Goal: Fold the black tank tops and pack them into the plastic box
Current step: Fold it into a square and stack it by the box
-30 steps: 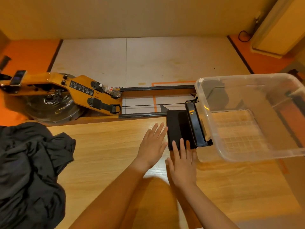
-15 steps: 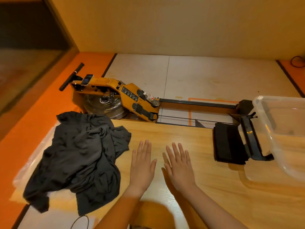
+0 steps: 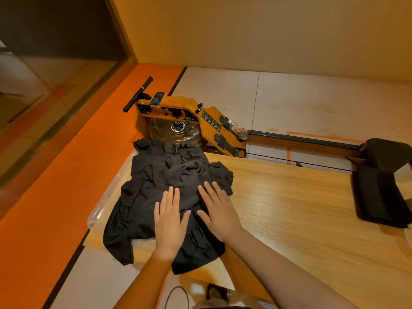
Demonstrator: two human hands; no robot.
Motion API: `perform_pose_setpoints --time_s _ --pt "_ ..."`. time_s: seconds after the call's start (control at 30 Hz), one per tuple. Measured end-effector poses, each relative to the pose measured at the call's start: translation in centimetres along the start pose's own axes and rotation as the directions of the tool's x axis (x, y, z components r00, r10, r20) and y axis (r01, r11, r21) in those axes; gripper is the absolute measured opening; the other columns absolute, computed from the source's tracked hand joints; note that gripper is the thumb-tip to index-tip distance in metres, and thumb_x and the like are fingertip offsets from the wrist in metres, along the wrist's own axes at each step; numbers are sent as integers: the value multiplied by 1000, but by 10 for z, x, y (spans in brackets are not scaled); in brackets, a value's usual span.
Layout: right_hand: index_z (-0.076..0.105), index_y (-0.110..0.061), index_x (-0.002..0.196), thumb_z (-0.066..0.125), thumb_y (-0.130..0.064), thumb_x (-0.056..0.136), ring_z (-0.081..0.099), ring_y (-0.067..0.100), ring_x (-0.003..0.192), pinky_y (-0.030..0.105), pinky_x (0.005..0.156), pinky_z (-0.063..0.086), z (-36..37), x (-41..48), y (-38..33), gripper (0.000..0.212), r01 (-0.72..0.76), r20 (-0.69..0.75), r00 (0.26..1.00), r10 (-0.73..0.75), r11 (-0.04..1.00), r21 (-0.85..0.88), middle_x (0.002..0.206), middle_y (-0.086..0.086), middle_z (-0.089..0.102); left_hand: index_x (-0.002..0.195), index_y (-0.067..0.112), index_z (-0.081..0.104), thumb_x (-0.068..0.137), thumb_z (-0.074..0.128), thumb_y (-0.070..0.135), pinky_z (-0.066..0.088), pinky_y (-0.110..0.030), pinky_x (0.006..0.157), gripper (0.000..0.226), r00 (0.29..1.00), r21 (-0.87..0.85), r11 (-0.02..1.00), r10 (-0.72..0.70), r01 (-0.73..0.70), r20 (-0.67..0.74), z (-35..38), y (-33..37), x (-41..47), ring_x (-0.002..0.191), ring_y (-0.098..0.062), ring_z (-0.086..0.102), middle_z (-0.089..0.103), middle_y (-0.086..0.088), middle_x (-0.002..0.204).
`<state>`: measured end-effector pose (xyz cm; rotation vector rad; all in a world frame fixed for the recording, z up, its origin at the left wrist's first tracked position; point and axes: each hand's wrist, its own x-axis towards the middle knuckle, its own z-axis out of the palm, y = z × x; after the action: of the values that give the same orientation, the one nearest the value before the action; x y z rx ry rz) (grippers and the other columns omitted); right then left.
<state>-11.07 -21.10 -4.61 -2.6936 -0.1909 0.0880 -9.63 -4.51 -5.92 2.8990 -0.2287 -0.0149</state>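
Pile of black tank tops [image 3: 160, 186]: crumpled, unfolded, at the left end of the wooden table [image 3: 301, 215], lying partly on a clear plastic sheet [image 3: 98, 210]. Left hand [image 3: 170, 221]: flat, fingers straight, palm down on the pile, gripping nothing. Right hand [image 3: 219, 212]: likewise flat, at the pile's right edge. Folded black cloth [image 3: 379, 197]: at the table's right, well apart.
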Motion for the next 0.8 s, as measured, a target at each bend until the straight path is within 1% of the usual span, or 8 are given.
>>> perform_pose_setpoints --time_s 0.07,0.13,0.23,0.3,0.37,0.5,0.67,0.8 --pt "7 -25 154 4 -68 83 -14 16 146 34 117 -5 8 5 -11 83 11 68 998 -13 1000 23 162 -1 2 152 18 25 100 43 42 6 -33 118 60 999 -116 993 -4 8 35 -1 -8 5 147 -15 17 24 0 159" --pt "12 -26 154 6 -79 78 -9 18 149 35 119 1 8 8 -18 93 23 184 982 -32 998 52 162 -1 4 145 20 42 101 45 35 6 -31 119 47 1000 -187 982 0 4 24 -4 -13 10 145 -12 22 35 4 154" --pt "22 -25 153 33 -61 93 5 18 149 36 119 10 4 11 -27 71 71 275 958 -77 997 32 161 -1 16 133 21 58 102 46 27 12 -31 118 34 999 -289 957 -5 15 37 -11 -22 14 141 -12 33 51 4 143" --pt "33 -22 149 51 -39 97 17 18 146 33 117 15 2 10 -30 58 69 154 985 -81 994 81 155 -1 32 130 21 61 102 45 26 17 -33 118 32 999 -373 927 -5 25 54 -15 -26 11 136 -14 40 56 4 137" --pt "48 -19 140 54 -31 96 31 18 140 33 114 21 -1 9 -31 45 76 -22 997 -74 987 143 143 0 49 127 22 62 103 42 30 25 -37 116 33 998 -452 892 11 21 69 -23 -24 4 127 -17 49 62 5 128" --pt "66 -15 112 54 -25 96 47 21 124 32 101 32 -21 16 -34 22 110 -238 968 -72 983 149 116 1 63 115 24 63 102 42 35 51 -40 86 27 995 -646 763 53 12 80 -57 -9 0 90 -12 63 67 5 97" --pt "65 -18 102 50 -21 99 49 4 93 23 89 35 -81 23 -40 15 95 -379 924 45 935 342 95 -11 59 90 29 59 101 44 32 45 -38 72 19 984 -699 699 172 -151 -41 -115 18 24 76 -16 59 61 4 84" --pt "58 -20 97 46 -20 101 54 0 86 16 76 43 -127 23 -39 13 145 -451 886 109 858 493 91 -11 57 85 20 58 100 47 27 42 -29 71 20 963 -708 659 238 -254 -123 -154 47 47 77 -12 56 58 2 79"
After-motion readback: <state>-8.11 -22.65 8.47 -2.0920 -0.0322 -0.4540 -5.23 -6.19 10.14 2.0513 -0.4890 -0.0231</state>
